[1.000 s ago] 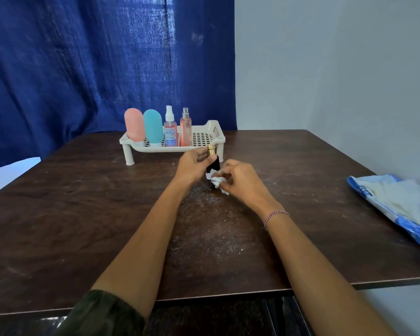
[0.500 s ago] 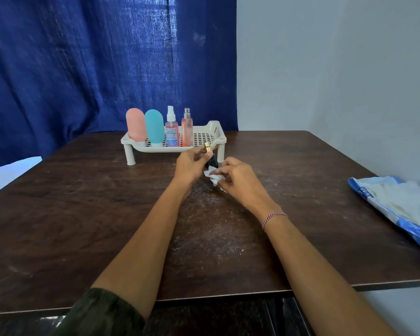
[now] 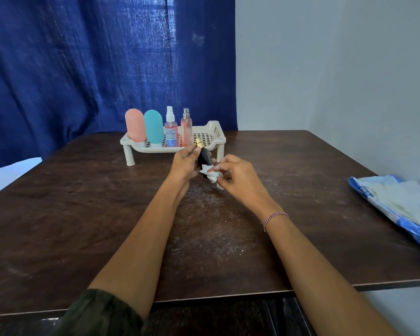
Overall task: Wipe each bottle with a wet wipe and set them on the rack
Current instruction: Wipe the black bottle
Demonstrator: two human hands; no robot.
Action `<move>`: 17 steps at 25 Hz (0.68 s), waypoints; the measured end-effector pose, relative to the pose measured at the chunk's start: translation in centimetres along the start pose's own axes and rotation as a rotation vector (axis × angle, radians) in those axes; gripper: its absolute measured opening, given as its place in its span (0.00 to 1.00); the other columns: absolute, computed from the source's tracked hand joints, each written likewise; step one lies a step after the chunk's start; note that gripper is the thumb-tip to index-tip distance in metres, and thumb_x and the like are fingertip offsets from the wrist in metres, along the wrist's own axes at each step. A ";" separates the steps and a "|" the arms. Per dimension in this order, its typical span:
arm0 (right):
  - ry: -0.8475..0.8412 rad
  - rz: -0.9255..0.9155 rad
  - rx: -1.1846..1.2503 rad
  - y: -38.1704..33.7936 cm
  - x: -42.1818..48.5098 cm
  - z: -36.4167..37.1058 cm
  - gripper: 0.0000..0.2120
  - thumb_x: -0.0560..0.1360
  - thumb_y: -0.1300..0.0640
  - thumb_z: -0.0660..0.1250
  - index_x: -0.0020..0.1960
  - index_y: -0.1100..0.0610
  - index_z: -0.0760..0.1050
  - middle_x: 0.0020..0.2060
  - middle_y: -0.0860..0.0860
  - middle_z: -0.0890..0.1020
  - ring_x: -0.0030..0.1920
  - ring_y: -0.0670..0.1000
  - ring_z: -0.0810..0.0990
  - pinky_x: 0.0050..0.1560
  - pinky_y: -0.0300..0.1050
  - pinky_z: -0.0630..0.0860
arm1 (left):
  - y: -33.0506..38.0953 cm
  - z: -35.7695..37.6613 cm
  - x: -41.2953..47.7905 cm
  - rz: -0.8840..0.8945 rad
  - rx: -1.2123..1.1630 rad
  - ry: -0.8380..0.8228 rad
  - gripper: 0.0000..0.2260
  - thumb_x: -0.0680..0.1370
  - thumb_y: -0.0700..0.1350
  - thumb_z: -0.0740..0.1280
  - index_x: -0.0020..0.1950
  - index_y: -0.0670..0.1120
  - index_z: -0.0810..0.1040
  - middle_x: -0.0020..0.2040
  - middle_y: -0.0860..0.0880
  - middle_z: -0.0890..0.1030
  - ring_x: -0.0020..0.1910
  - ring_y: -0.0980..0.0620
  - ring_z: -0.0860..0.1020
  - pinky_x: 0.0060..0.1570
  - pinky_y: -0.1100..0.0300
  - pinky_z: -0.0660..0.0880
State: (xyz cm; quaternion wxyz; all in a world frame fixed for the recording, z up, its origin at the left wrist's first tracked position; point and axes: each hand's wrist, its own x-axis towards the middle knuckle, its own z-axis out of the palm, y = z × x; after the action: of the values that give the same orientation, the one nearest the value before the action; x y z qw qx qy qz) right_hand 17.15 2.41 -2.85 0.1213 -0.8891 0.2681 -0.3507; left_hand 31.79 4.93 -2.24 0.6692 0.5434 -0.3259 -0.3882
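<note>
The small black gold-capped bottle (image 3: 204, 158), gripped by the left hand (image 3: 184, 164), had tilted further; the right hand (image 3: 238, 177) pinched a white wet wipe (image 3: 211, 173) against it, mid-wipe.

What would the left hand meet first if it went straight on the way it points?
Probably the rack, at its front rim: the left hand, gripping the bottle, points forward at its bare right part. Depth is unclear.

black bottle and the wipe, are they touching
Touching. The head view shows the wipe, pinched in the right hand, pressed against the black bottle.
</note>
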 end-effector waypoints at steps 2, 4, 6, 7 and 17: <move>-0.016 -0.001 0.022 -0.1 -0.1 0.0 0.13 0.71 0.66 0.69 0.55 0.58 0.80 0.48 0.50 0.78 0.49 0.38 0.70 0.53 0.32 0.72 | 0.0 0.0 0.1 -0.011 0.003 0.000 0.15 0.83 0.42 0.56 0.68 0.45 0.72 0.64 0.45 0.77 0.63 0.47 0.75 0.51 0.57 0.76; 0.024 0.009 0.075 -0.2 -0.1 -0.2 0.13 0.71 0.66 0.70 0.55 0.58 0.80 0.47 0.50 0.78 0.47 0.38 0.72 0.51 0.32 0.74 | -0.1 0.0 0.3 -0.014 -0.020 0.004 0.12 0.83 0.43 0.55 0.62 0.48 0.75 0.62 0.45 0.78 0.58 0.49 0.77 0.54 0.54 0.75; 0.057 0.012 0.098 -0.3 -0.1 -0.2 0.13 0.71 0.66 0.70 0.55 0.59 0.80 0.46 0.50 0.78 0.44 0.41 0.75 0.49 0.35 0.76 | -0.2 0.2 0.2 -0.020 -0.048 -0.012 0.12 0.83 0.45 0.54 0.60 0.47 0.76 0.59 0.43 0.79 0.51 0.50 0.79 0.53 0.53 0.76; 0.054 0.011 0.096 -0.4 -0.1 -0.1 0.13 0.71 0.65 0.70 0.55 0.59 0.80 0.45 0.50 0.78 0.43 0.44 0.76 0.49 0.38 0.77 | -0.3 0.2 0.2 -0.018 -0.031 -0.019 0.14 0.83 0.46 0.54 0.62 0.44 0.75 0.57 0.42 0.80 0.50 0.50 0.79 0.54 0.52 0.75; 0.052 -0.014 0.041 -0.7 -0.3 -0.2 0.14 0.71 0.65 0.69 0.57 0.60 0.79 0.47 0.52 0.77 0.46 0.47 0.77 0.51 0.44 0.78 | -0.2 0.3 -0.1 -0.082 -0.141 -0.109 0.13 0.83 0.46 0.53 0.57 0.47 0.77 0.44 0.46 0.81 0.40 0.52 0.80 0.38 0.57 0.77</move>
State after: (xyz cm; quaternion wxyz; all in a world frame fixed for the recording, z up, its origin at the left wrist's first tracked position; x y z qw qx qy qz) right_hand 17.13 3.14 -2.56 0.1301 -0.8788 0.2578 -0.3800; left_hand 31.47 4.82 -2.37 0.6706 0.4857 -0.3112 -0.4664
